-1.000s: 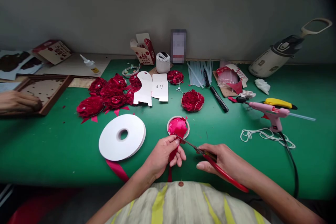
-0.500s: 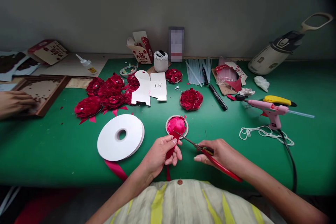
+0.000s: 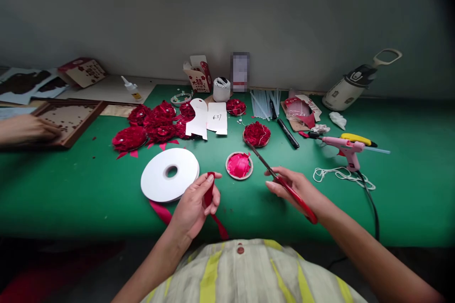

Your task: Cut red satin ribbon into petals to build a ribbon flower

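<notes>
My left hand (image 3: 194, 203) pinches a strip of red ribbon (image 3: 209, 194) that trails down toward my lap, just right of a white ribbon spool (image 3: 169, 180). My right hand (image 3: 293, 189) grips red-handled scissors (image 3: 280, 182), blades closed and pointing up-left past a small round dish (image 3: 239, 165) filled with cut pink-red ribbon pieces. A finished red ribbon flower (image 3: 256, 134) lies just beyond the scissor tips.
Several red flowers (image 3: 149, 125), white card cutouts (image 3: 208, 118), a pink glue gun (image 3: 346, 149) with cord, white string (image 3: 337, 176), glue sticks (image 3: 265, 99), a black marker (image 3: 287, 133) and a kettle (image 3: 350, 87) lie on the green table. Another person's hand (image 3: 28, 128) rests on a wooden tray at left.
My left hand moved left, away from the dish, still holding ribbon. The scissors left the ribbon, and their tips now point up-left beside the dish. The camera view shifted.
</notes>
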